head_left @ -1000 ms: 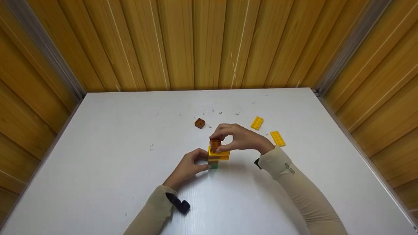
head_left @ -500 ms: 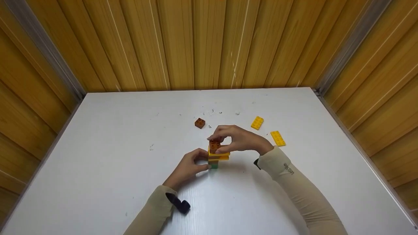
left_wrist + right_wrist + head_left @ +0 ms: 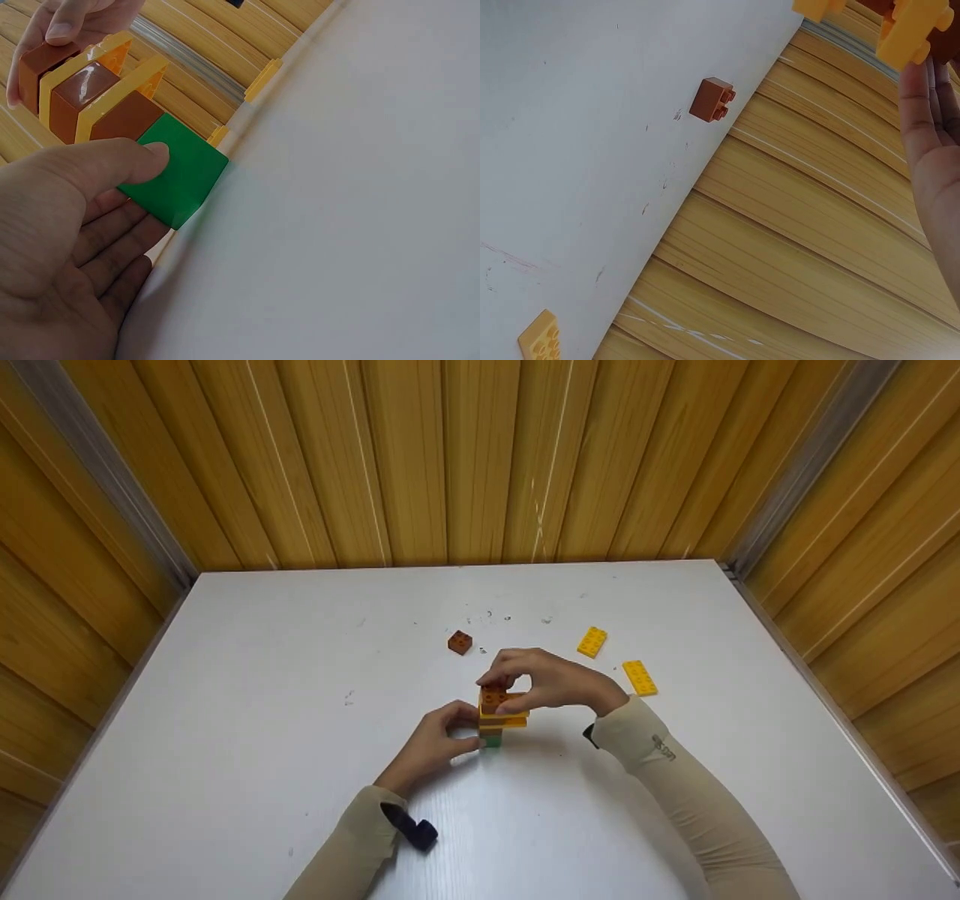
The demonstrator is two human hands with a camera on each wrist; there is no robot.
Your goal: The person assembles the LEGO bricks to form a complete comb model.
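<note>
A stack of toy building bricks stands upright on the table. At its base is a green brick, then a brown brick, a yellow plate, another brown brick and a second yellow plate. My left hand grips the base from the left, its thumb on the green brick in the left wrist view. My right hand pinches the top brown brick between thumb and fingers, on the upper yellow plate. Whether that brick is fully seated I cannot tell. The plates overhang to the right.
A loose brown brick lies behind the stack. Two yellow plates, one farther back and one nearer, lie to the right on the white table. Wood-patterned walls border the table at the back and sides.
My right hand has lowered slightly and shifted a little left, bringing the top brown brick down onto the upper yellow plate. My left hand has stayed in place.
</note>
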